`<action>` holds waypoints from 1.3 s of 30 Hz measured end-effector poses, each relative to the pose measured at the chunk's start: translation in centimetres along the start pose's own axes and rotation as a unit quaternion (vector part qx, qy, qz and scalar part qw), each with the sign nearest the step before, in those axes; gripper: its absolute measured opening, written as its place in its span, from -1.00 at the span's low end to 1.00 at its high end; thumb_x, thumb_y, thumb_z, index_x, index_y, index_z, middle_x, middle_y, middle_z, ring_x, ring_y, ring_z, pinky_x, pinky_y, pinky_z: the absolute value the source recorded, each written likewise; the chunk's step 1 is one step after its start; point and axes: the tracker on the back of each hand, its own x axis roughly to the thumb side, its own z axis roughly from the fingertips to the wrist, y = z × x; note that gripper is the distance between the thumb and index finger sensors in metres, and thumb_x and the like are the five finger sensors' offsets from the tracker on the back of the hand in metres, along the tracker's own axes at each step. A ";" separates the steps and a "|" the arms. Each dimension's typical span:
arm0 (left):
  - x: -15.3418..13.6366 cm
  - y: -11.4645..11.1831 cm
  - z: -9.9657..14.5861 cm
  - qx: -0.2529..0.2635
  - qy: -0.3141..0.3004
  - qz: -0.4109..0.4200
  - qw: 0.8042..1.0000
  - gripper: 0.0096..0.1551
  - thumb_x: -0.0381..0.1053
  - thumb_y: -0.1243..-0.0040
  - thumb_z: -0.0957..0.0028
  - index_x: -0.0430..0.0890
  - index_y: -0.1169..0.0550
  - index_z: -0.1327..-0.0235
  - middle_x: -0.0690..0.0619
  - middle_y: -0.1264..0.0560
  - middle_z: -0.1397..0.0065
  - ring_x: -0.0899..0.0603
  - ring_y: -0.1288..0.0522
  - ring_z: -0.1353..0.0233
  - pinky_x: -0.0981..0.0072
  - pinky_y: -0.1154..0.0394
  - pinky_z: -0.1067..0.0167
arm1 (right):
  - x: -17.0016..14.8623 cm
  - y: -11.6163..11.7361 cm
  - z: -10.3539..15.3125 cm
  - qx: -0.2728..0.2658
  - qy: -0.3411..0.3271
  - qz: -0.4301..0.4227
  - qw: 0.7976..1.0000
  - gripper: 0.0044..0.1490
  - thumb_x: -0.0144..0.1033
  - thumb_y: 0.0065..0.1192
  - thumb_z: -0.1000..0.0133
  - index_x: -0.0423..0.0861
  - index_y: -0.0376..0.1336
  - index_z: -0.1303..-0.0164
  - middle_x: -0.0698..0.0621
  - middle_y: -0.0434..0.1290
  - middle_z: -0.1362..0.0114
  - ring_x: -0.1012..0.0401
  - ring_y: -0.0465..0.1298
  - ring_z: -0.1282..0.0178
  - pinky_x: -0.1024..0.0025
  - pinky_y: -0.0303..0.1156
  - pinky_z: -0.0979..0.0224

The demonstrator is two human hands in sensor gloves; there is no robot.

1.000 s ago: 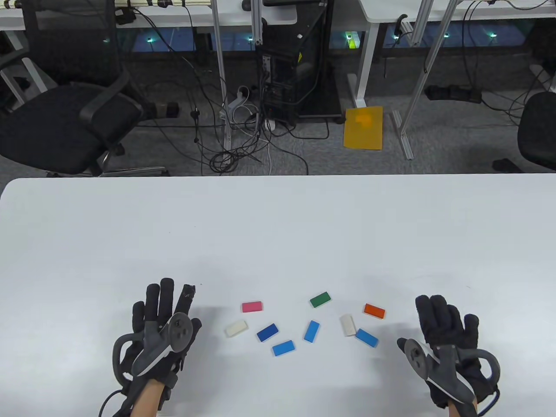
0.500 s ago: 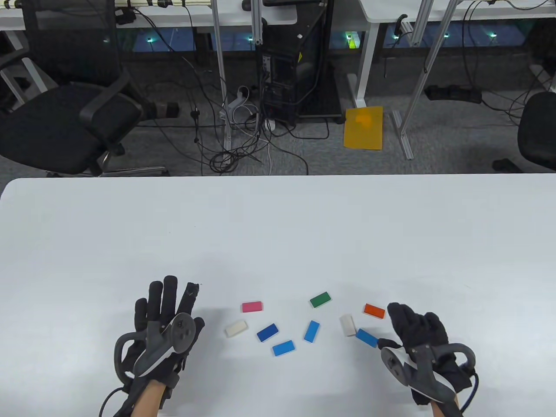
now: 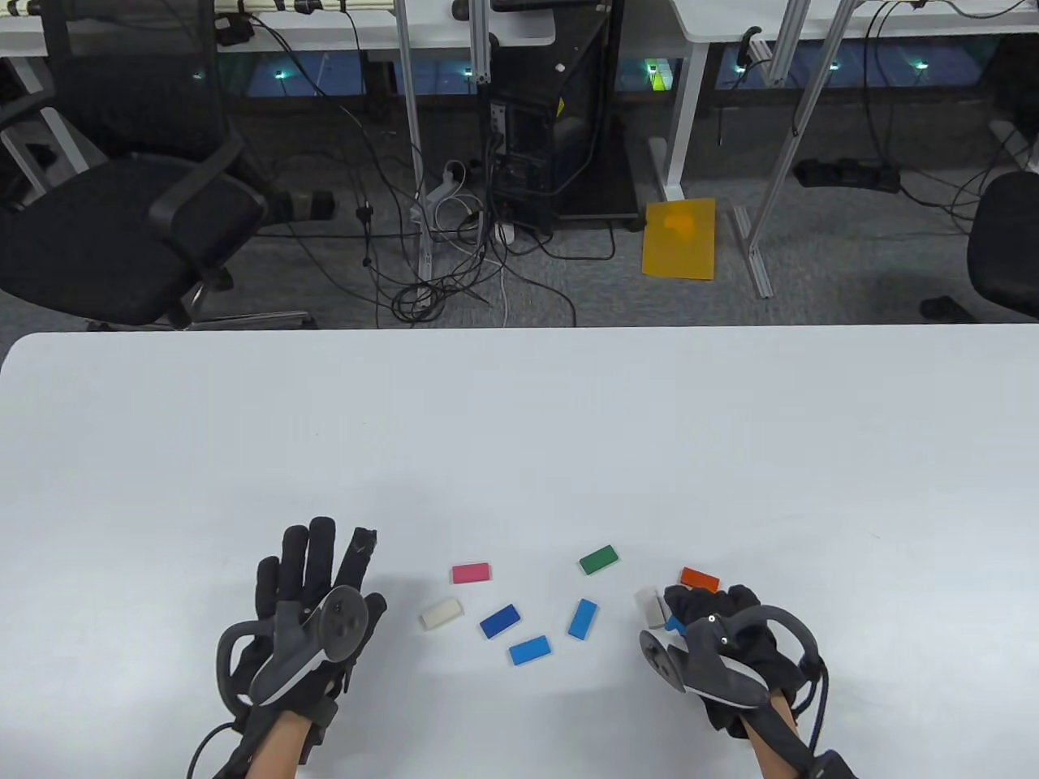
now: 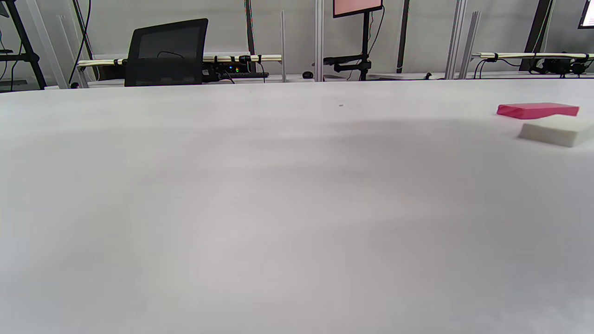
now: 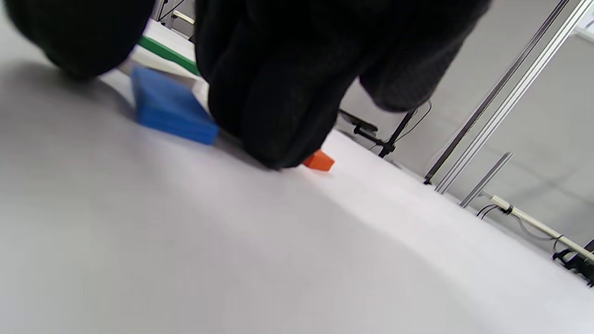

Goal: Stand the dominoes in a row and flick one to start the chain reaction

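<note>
Since the earlier frame, the right hand point(image 3: 714, 629) has been moved left onto a light-blue domino point(image 5: 169, 111), which is pinched between thumb and fingers point(image 5: 278, 111). On the white table point(image 3: 519, 430) the left hand point(image 3: 312, 600) is laid flat, fingers straight, nothing held. The remaining dominoes are seen lying flat between the hands: pink point(image 3: 471, 574), green point(image 3: 598, 560), orange point(image 3: 700, 578), two white point(image 3: 441, 613) point(image 3: 649, 607), three blue point(image 3: 499, 621).
</note>
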 end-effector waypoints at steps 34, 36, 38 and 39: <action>0.1 0.6 0.5 0.017 -0.003 0.007 1.000 -0.20 0.45 0.56 0.03 0.46 0.14 -0.60 0.25 0.35 -0.75 -0.15 0.39 -0.74 -0.18 0.27 -0.58 | 4.2 -6.1 3.2 -0.130 -0.136 -0.119 0.975 -0.40 0.07 0.10 0.18 0.10 0.28 -0.05 0.06 0.53 -0.22 0.39 0.64 0.17 0.03 0.53 -0.22; 0.1 0.6 0.5 0.016 -0.003 0.006 1.000 -0.20 0.46 0.56 0.03 0.46 0.15 -0.60 0.25 0.35 -0.74 -0.15 0.39 -0.74 -0.18 0.27 -0.58 | 5.3 -6.4 3.4 -0.144 -0.146 -0.092 0.974 -0.39 0.08 0.11 0.19 0.10 0.28 -0.05 0.07 0.53 -0.22 0.43 0.62 0.21 0.07 0.54 -0.20; 0.1 0.6 0.5 0.015 -0.003 0.006 1.000 -0.19 0.46 0.56 0.03 0.45 0.15 -0.60 0.24 0.35 -0.74 -0.15 0.39 -0.74 -0.18 0.27 -0.58 | 6.3 -6.5 3.7 -0.155 -0.160 -0.066 0.973 -0.34 0.10 0.12 0.20 0.09 0.27 -0.10 0.09 0.54 -0.22 0.47 0.60 0.26 0.12 0.55 -0.18; 0.2 0.6 0.5 0.014 -0.004 0.006 1.000 -0.19 0.46 0.56 0.03 0.45 0.16 -0.60 0.24 0.39 -0.75 -0.15 0.39 -0.74 -0.18 0.27 -0.58 | 6.8 -6.6 3.8 -0.159 -0.166 -0.057 0.972 -0.30 0.11 0.12 0.20 0.07 0.27 -0.14 0.09 0.54 -0.22 0.49 0.60 0.27 0.13 0.56 -0.17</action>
